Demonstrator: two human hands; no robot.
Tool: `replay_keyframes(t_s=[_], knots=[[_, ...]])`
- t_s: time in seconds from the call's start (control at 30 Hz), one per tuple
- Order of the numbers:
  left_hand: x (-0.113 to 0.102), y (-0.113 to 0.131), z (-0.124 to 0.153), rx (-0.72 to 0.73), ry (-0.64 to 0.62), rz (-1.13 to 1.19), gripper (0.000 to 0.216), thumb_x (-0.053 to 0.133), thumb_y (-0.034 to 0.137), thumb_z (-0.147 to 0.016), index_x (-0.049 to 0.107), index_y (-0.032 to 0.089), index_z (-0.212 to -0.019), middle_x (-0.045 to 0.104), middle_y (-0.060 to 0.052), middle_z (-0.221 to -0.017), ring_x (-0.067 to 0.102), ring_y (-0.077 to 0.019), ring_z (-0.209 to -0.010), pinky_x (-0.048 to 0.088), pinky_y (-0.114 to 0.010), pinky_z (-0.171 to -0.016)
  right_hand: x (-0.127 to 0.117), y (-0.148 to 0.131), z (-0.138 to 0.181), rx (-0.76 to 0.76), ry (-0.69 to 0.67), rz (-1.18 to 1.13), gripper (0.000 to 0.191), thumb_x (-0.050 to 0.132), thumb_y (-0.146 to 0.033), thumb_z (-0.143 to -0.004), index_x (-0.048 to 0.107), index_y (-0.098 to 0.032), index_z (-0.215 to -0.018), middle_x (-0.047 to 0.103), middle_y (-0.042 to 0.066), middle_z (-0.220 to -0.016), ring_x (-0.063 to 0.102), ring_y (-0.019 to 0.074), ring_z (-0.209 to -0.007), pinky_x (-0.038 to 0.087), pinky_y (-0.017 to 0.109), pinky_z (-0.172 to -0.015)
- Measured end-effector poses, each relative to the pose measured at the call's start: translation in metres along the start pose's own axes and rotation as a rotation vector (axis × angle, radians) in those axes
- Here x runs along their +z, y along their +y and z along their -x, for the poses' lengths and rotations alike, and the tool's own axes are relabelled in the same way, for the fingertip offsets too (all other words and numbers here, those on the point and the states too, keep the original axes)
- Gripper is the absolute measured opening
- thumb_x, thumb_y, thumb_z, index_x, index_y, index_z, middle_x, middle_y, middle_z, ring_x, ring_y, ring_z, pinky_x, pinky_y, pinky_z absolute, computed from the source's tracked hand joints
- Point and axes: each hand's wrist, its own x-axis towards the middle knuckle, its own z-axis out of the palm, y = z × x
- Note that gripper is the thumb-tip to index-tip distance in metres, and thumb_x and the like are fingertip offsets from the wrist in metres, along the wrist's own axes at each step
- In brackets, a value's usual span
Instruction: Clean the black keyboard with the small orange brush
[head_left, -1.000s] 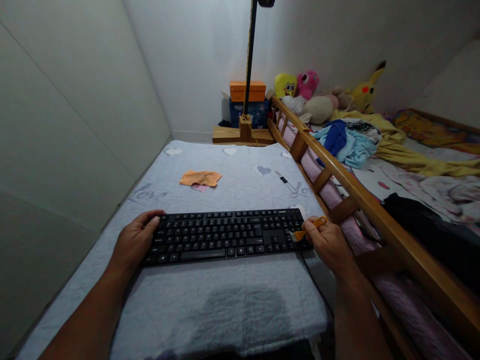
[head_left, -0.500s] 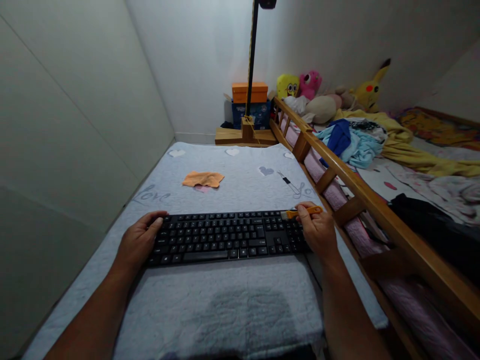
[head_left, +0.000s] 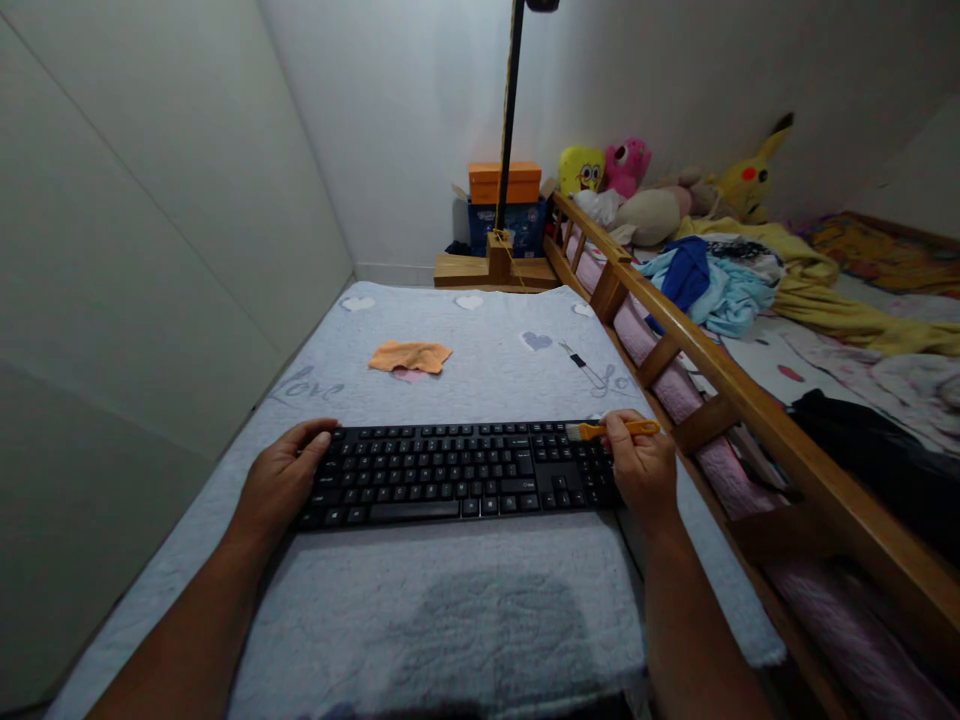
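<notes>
A black keyboard (head_left: 439, 470) lies flat on the pale blue bedspread (head_left: 450, 590), its long side across my view. My left hand (head_left: 289, 475) is closed around its left end, thumb on top at the upper left corner. Between the thumb and fingers of my right hand (head_left: 641, 465) is a small brush with an orange handle (head_left: 641, 427). Its pale bristles (head_left: 574, 432) are over the upper right keys; whether they touch the keys I cannot tell. My right hand rests at the keyboard's right end and hides some keys there.
Beyond the keyboard lie an orange cloth (head_left: 409, 356) and a thin tool with a black grip (head_left: 577, 360). A wooden bed rail (head_left: 720, 385) runs along the right, with clothes (head_left: 739, 300) behind it. Boxes (head_left: 505, 184) and a dark pole (head_left: 510, 110) stand at the far end.
The whole view has shifted slightly. Both hands keep their holds on the keyboard and the brush, and the brush has turned a little flatter.
</notes>
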Motion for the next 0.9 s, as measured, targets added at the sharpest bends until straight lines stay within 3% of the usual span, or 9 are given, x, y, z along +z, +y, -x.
replay_keyframes(t_s=[0.1, 0.27, 0.37, 0.47, 0.63, 0.9], knots=[[0.0, 0.0, 0.0, 0.01, 0.003, -0.002, 0.045, 0.058, 0.057, -0.08, 0.076, 0.026, -0.107, 0.077, -0.005, -0.096, 0.07, -0.0259, -0.088, 0.053, -0.032, -0.072, 0.003, 0.002, -0.001, 0.002, -0.049, 0.028, 0.037, 0.048, -0.044, -0.1, 0.064, -0.023, -0.075, 0.064, 0.001, -0.065, 0.063, 0.0192, -0.065, 0.045, 0.029, -0.063], [0.0, 0.0, 0.0, 0.025, 0.006, -0.005, 0.044, 0.058, 0.056, -0.08, 0.076, 0.026, -0.107, 0.078, -0.005, -0.101, 0.07, -0.0264, -0.093, 0.054, -0.033, -0.077, -0.006, 0.004, -0.001, 0.033, -0.121, -0.009, 0.037, 0.049, -0.042, -0.094, 0.06, -0.023, -0.064, 0.053, -0.001, -0.052, 0.053, 0.0168, -0.051, 0.039, 0.029, -0.054], [0.001, 0.0, 0.0, 0.034, 0.011, -0.007, 0.044, 0.058, 0.056, -0.08, 0.076, 0.026, -0.107, 0.078, -0.005, -0.101, 0.07, -0.0262, -0.093, 0.054, -0.033, -0.078, -0.012, 0.005, 0.001, 0.093, -0.114, -0.088, 0.037, 0.053, -0.041, -0.091, 0.055, -0.023, -0.059, 0.05, -0.002, -0.051, 0.05, 0.0154, -0.049, 0.037, 0.028, -0.05], [0.001, 0.0, 0.0, 0.031, 0.015, -0.019, 0.044, 0.058, 0.055, -0.081, 0.076, 0.026, -0.107, 0.077, -0.005, -0.102, 0.07, -0.0264, -0.094, 0.054, -0.033, -0.081, -0.012, 0.007, 0.003, 0.133, -0.064, -0.136, 0.038, 0.053, -0.045, -0.094, 0.061, -0.022, -0.066, 0.051, -0.002, -0.052, 0.049, 0.0152, -0.048, 0.037, 0.028, -0.049], [0.0, -0.001, -0.001, 0.014, -0.023, -0.023, 0.049, 0.057, 0.053, -0.084, 0.074, 0.02, -0.115, 0.077, -0.007, -0.11, 0.069, -0.0269, -0.099, 0.052, -0.036, -0.088, -0.005, 0.005, 0.002, 0.082, -0.008, -0.083, 0.037, 0.051, -0.047, -0.099, 0.068, -0.02, -0.079, 0.064, 0.001, -0.066, 0.062, 0.0187, -0.064, 0.046, 0.029, -0.063], [-0.001, 0.004, 0.001, 0.009, -0.021, -0.025, 0.049, 0.057, 0.053, -0.083, 0.074, 0.02, -0.114, 0.077, -0.006, -0.104, 0.069, -0.0262, -0.095, 0.052, -0.033, -0.082, -0.01, 0.001, 0.001, 0.005, -0.139, 0.059, 0.038, 0.045, -0.044, -0.098, 0.061, -0.023, -0.071, 0.055, -0.001, -0.054, 0.056, 0.0175, -0.055, 0.04, 0.029, -0.057]])
